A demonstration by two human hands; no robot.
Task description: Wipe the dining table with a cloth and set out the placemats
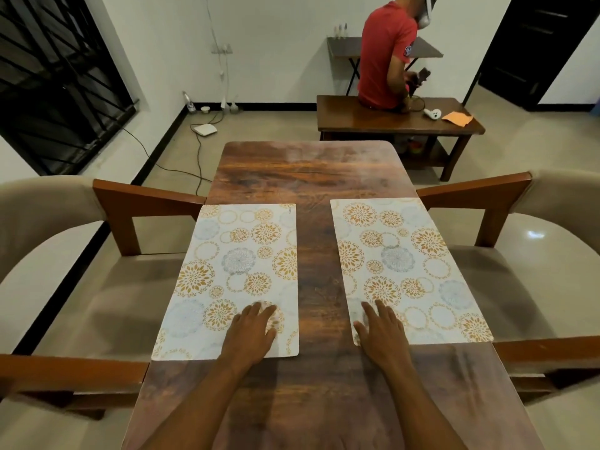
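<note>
Here we rest our left hand flat, fingers straight, on the left placemat; our right hand lies likewise on the right placemat, atop the dining table.

White walls with black skirting meet a glossy beige floor. A barred window fills the left wall, and a dark door stands far right. A padded left chair and right chair, both with wooden arms, flank the foreground. Beyond them, a person in a red shirt sits on a low wooden bench, with a folding table behind. A white box and a cable lie on the floor.
</note>
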